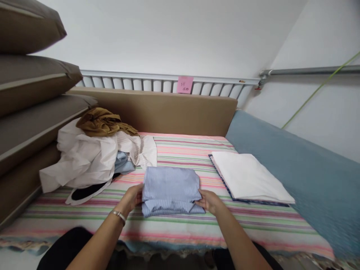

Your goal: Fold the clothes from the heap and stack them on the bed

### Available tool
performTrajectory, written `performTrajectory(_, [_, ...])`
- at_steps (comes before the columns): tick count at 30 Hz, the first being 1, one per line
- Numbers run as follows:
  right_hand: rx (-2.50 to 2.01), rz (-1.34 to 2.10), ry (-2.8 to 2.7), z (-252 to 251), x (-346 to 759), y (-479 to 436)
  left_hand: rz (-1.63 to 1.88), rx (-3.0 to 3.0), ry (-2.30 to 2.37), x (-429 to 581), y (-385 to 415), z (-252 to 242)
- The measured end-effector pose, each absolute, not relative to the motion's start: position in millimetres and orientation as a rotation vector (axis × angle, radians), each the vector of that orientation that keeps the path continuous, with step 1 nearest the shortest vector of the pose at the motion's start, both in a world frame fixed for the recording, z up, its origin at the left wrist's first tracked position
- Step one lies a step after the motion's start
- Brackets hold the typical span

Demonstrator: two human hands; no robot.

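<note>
We lose the left hand's [132,197] fingertips at the left edge of the folded blue garment [171,187]; whether they grip, we can't tell. Over on the right, our right hand [208,200] pinches the other edge. Both forearms angle in from the near side, palms facing inward. The garment lies mid-scene on the striped cover [180,228]; stacked cushions [33,95] run off left.

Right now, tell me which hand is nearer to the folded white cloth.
Right. The right hand is left of the folded white cloth, at the near edge of the gap; the left hand is farther left, across the folded blue cloth.
</note>
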State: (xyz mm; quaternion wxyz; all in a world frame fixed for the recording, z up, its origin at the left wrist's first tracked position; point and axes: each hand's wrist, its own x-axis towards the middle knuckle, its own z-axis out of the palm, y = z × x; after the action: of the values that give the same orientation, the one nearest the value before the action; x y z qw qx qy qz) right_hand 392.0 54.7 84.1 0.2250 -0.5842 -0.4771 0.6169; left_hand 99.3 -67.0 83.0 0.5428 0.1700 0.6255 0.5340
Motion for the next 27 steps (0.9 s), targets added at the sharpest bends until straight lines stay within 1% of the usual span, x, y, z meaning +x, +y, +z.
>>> performTrajectory(2, [-1.641,1.670,-1.333,87,391,63,1.288,0.394,1.483,98,-60,84])
performTrajectory(5, [-1.681,1.537,-1.431,91,382,77,1.335,0.416,1.502,100,-49,84])
performTrajectory(8, [-1.645,1.458,-1.554,91,375,84,1.381,0.446,1.478,105,-46,83])
performTrajectory(11, [-1.634,1.445,-1.638,83,375,83,1.357,0.464,1.461,107,-51,76])
performTrajectory(14, [-1.747,1.361,-1.725,72,379,82,1.294,0.470,1.559,105,-56,65])
performTrajectory(17, [-1.827,1.159,-1.850,69,383,84,1.268,0.532,1.744,100,-55,54])
performTrajectory(20, [-1.801,0.859,-1.946,78,387,79,1.255,0.666,1.955,96,-55,50])
performTrajectory(24, [-1.622,0.566,-2.010,94,390,46,1.313,0.910,2.150,98,-66,59])
performTrajectory(27, [-1.343,0.379,-2.093,94,385,14,1.399,1.143,2.193,106,-76,65])
